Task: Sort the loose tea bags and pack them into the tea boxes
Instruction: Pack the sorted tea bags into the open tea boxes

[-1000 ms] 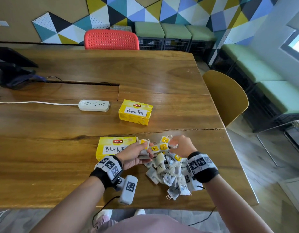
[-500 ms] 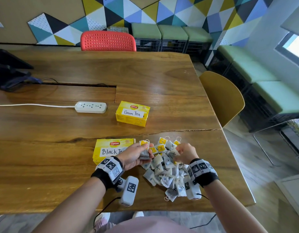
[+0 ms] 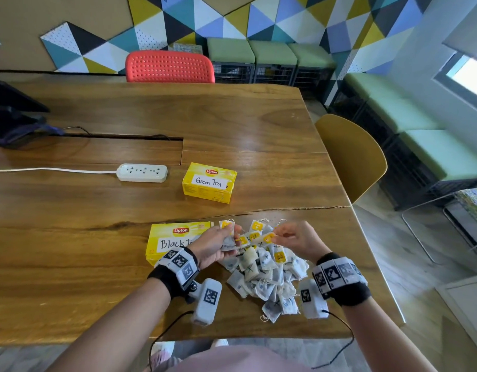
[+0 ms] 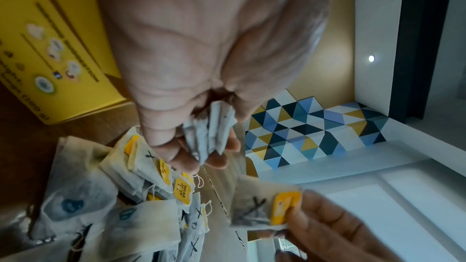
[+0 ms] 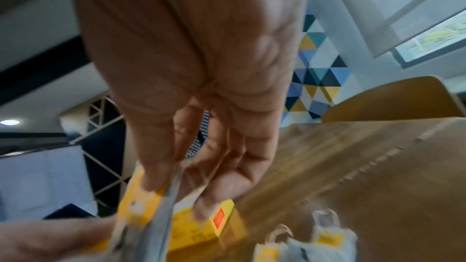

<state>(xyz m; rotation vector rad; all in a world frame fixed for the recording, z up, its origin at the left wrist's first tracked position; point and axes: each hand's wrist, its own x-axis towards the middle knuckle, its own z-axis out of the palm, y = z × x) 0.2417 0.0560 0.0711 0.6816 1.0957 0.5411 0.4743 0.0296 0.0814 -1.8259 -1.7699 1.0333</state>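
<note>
A person sits at the near edge of a long wooden table (image 3: pixel 97 237), both forearms reaching forward, each wrist wearing a black band with a white camera unit. Between the hands lies a heap of loose tea bags (image 3: pixel 264 280), pale paper pouches with yellow tags, some marked with a black X, others with a blue shape.

The left hand (image 3: pixel 215 245) is raised just above the far left edge of the heap. Its fingers and thumb curl around a small bundle of tea bags (image 4: pixel 211 136), gathered edge to edge in the palm. The right hand (image 3: pixel 299 240) hovers over the far right of the heap, thumb and fingertips pinching the yellow tag end of a single tea bag (image 4: pixel 262 208) marked with a black X. This bag stretches leftward toward the left hand; whether it touches the bundle cannot be told.

Just left of the left hand, touching the heap's edge, lies a yellow box labelled Black Tea (image 3: pixel 175 240), flat and closed. A second yellow box labelled Green Tea (image 3: pixel 209 182) sits farther away, well apart from the heap, also closed. To its left rests a white power strip (image 3: pixel 142 172) with its cord running off left. A red chair (image 3: pixel 169 67) stands at the far side, a mustard chair (image 3: pixel 352 157) at the right.
</note>
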